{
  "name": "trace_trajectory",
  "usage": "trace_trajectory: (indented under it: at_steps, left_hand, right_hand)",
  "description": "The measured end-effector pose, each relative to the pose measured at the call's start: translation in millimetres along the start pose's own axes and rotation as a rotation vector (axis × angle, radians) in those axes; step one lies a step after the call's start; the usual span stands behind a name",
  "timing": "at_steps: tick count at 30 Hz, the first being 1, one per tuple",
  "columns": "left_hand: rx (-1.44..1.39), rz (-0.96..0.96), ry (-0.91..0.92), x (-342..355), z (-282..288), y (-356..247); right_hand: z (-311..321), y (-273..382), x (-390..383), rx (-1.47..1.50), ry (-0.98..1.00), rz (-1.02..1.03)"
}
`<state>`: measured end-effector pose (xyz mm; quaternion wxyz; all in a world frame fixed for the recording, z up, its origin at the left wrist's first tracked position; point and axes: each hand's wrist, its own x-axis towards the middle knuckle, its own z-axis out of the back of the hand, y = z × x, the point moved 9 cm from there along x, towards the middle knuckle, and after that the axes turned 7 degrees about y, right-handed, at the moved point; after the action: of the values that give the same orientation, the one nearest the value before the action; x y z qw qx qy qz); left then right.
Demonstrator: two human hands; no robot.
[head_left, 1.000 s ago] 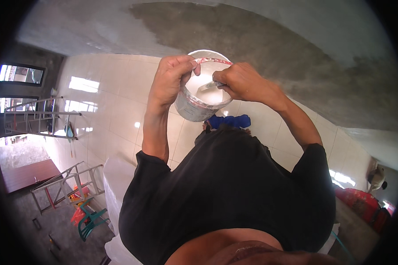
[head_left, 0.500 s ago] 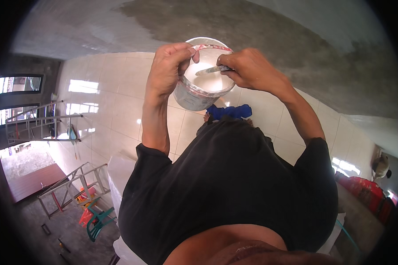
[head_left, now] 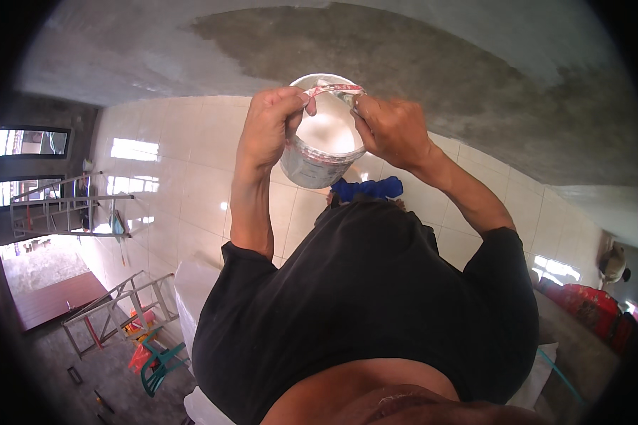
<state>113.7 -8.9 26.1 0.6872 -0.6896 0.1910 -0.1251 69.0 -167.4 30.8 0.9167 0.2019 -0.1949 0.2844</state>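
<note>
Ideally, steady the handle (head_left: 324,90) gripped in the left hand (head_left: 268,122); wipe the tool (head_left: 346,98) clasped in the right hand (head_left: 392,129) along the bucket's far rim (head_left: 320,75).

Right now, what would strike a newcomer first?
The bucket of white contents at upper centre, its reddish handle pinched in the left grip, the right grip at its right side. Next, the dark patch on the grey wall beyond, then the green chair at lower left.
</note>
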Motion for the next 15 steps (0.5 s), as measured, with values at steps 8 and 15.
trace_trajectory:
  at_steps: [8, 15]
  left_hand:
    - [-0.04, -0.013, -0.025, 1.6, 2.7, 5.1]
    - [-0.049, -0.04, -0.033, 3.7, 1.3, 4.1]
  right_hand:
    - [17.9, -17.5, -7.8, 0.425, 0.002, -0.236]
    - [-28.8, -52.0, -9.5, 1.154, 0.15, -0.534]
